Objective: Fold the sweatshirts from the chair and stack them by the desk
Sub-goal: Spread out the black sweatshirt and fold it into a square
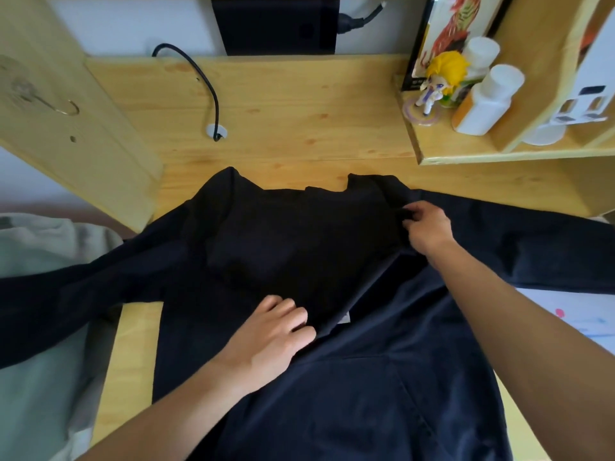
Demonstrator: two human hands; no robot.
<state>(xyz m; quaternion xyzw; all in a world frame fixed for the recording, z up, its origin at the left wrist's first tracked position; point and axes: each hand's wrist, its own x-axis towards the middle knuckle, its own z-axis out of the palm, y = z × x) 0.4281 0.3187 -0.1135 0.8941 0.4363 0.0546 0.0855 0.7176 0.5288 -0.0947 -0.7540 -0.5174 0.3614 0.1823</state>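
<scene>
Barely begun, the navy sweatshirt (366, 377) lies spread unfolded on the surface (283, 104); left hand (269, 337) presses flat, fingers relaxed, right hand (427, 227) pinches its shoulder; no stack shows.

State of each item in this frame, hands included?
dark sweatshirt: spread on the desk, sleeves out, not yet folded
left hand: rests on the sweatshirt, fingers bent
right hand: pinches fabric near the collar
pale garment: heaped at left, unfolded
black cable: runs into desk hole
</scene>
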